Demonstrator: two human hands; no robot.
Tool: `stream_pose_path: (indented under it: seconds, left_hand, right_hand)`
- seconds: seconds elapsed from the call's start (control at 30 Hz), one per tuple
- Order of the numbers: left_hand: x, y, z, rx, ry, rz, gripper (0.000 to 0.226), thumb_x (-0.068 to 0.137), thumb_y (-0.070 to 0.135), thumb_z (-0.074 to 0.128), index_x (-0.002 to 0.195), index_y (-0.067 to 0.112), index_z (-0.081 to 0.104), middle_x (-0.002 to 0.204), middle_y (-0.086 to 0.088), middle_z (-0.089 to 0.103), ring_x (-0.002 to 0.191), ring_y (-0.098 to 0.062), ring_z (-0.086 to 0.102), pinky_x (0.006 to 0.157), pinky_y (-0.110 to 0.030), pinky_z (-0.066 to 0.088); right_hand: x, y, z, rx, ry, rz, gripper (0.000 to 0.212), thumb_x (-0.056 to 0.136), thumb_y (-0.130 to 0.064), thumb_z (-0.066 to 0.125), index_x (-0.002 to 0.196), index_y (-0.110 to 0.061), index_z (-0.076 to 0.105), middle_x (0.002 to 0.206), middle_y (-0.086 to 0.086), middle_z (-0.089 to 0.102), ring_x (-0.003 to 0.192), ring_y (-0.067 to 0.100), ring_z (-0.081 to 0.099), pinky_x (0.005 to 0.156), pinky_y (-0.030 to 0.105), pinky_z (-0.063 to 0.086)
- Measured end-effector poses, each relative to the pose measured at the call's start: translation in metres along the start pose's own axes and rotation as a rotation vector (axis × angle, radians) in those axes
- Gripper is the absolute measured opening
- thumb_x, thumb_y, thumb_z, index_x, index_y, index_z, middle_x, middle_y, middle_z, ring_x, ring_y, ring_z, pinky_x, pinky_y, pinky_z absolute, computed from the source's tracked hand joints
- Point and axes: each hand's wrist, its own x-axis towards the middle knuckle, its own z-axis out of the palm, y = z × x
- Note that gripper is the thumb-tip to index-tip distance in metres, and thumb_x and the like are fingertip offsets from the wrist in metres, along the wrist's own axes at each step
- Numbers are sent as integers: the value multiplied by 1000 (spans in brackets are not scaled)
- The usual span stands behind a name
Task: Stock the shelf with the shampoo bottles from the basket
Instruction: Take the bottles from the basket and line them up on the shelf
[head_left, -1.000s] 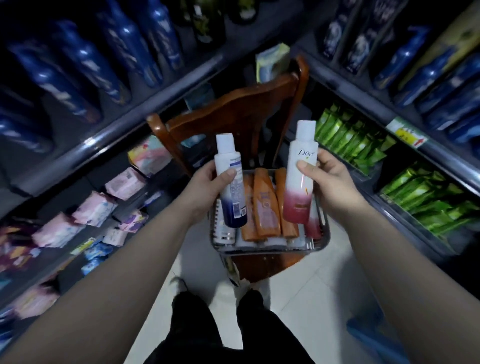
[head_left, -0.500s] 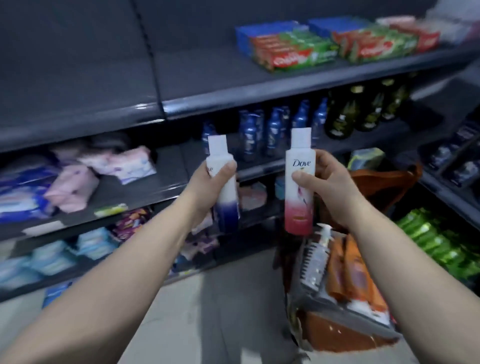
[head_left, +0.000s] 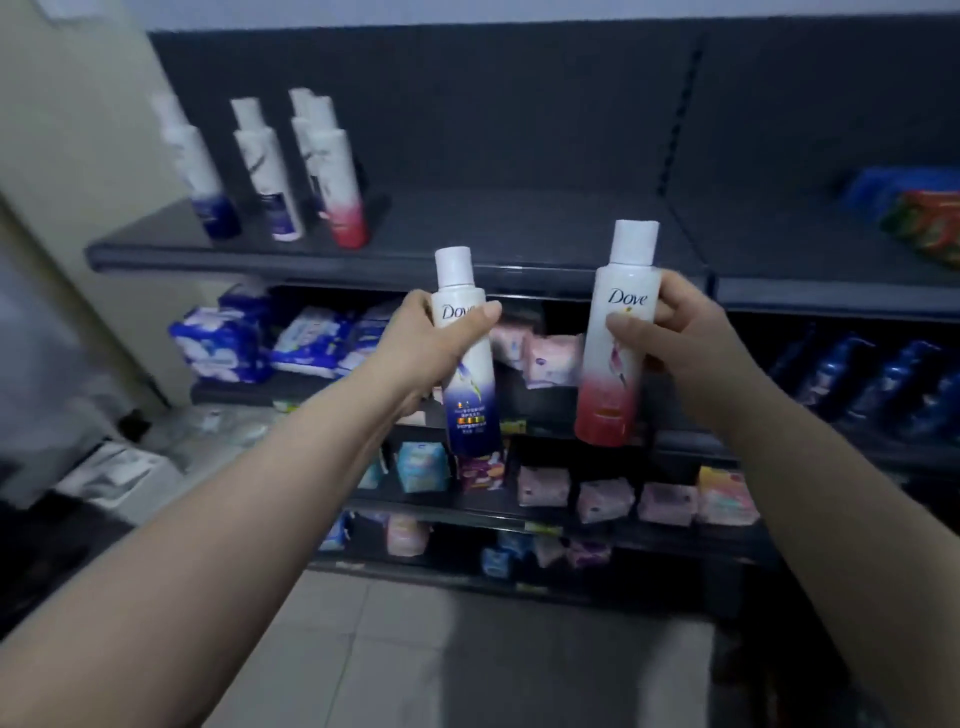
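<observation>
You had a Dove bottle in each hand, both upright and held out in front of the dark top shelf (head_left: 519, 228). Your left hand (head_left: 431, 345) was wrapped around the white-and-blue Dove shampoo bottle (head_left: 467, 358), thumb across the label and fingers behind it, the bottle leaning slightly to the left at its cap. Your right hand (head_left: 680, 332) gripped the white-and-red Dove shampoo bottle (head_left: 615, 338), thumb pressed on the front below the logo and fingers curled around its right side. Neither bottle touched the shelf; both hung in the air just before its front edge. On the shelf's left end stood a blurred cluster of matching bottles: two blue-bottomed bottles (head_left: 265, 176), a red-bottomed bottle (head_left: 337, 182) to their right, and at least one more behind it. The rest of that shelf board was bare up to the green and red boxes (head_left: 924, 218) at the far right. Below, pink and blue soft packets (head_left: 550, 358) filled the lower shelves, with dark blue bottles (head_left: 883, 384) off to the right.
</observation>
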Motion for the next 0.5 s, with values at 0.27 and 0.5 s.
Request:
stream_pose_path:
  seconds: [0.27,0.5]
  left_hand:
    - [20,-7,-88,18,199,-33,33,81,39,73,92,14,53,74,-1,59,57,-13,54,50,-25,43]
    - [72,3,-139,38,333,16,27,86,40,68,82,18,53,63,-1,56,42,-9,48,38,-18,35]
  right_hand:
    - [71,-10,85,37,-193,-1,40,86,2,62,123,-11,51,85,0,70,68,10,66,59,24,54]
    - [162,-32,133,15,-286,-94,40,84,1,65,120,-10,51,84,-1,70,72,10,68,62,24,53]
